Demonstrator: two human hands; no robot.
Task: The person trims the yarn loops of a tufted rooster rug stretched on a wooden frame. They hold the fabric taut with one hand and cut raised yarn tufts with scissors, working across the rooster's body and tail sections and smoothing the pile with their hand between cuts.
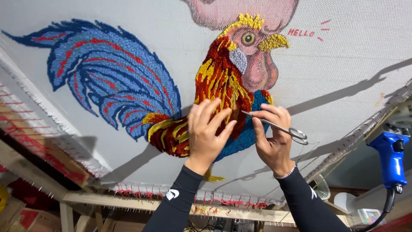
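A tufted rooster point(171, 86) with a blue tail, red and yellow neck and teal breast fills the stretched grey cloth point(352, 64). My left hand point(207, 133) lies flat on the rooster's body, fingers spread against the yarn. My right hand point(271, 137) pinches small silver scissors point(279, 128), their tips pointing left at the red breast yarn beside my left fingertips. Both arms wear dark sleeves.
The cloth is pinned to a wooden frame point(128, 202) with red yarn ends along its lower edge. A blue tufting gun point(391, 159) with a black cable hangs at the right. A small fan point(319, 187) sits below the frame. A pink tufted shape point(240, 13) lies above the rooster's head.
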